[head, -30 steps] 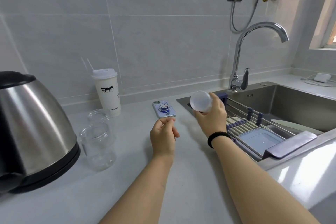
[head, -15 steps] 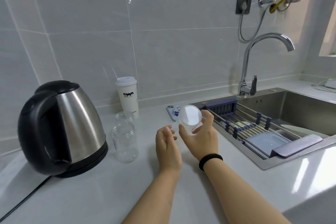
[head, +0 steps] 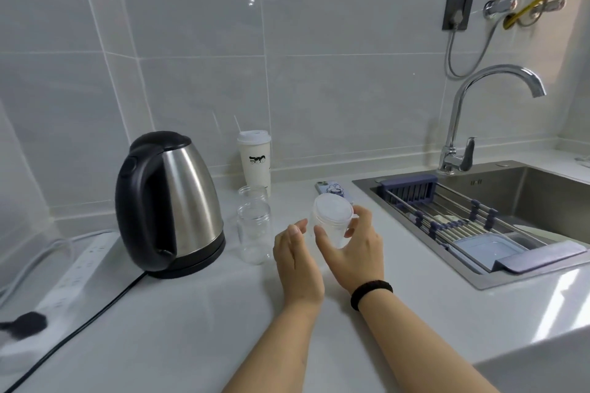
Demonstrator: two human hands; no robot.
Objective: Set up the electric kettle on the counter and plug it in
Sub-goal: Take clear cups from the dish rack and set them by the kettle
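Observation:
A steel electric kettle [head: 178, 204] with a black handle and lid stands on its black base on the white counter, at the left. Its black cord [head: 83, 322] runs forward-left to a black plug [head: 27, 324] seated in a white power strip [head: 73, 274]. My right hand [head: 354, 249] grips a small lidded translucent plastic container [head: 332, 220] just above the counter, right of the kettle. My left hand [head: 298, 260] is beside it, fingers apart, holding nothing.
Two clear glass jars [head: 253, 226] stand between the kettle and my hands, a white paper cup [head: 255, 161] behind them. A phone [head: 333, 190] lies near the sink [head: 510, 201], which holds a drying rack and a lidded box. A faucet [head: 463, 124] rises behind.
My view has swung left, bringing the whole kettle, cord and power strip into sight. My right hand carried the container left and nearer; my left hand opened beside it.

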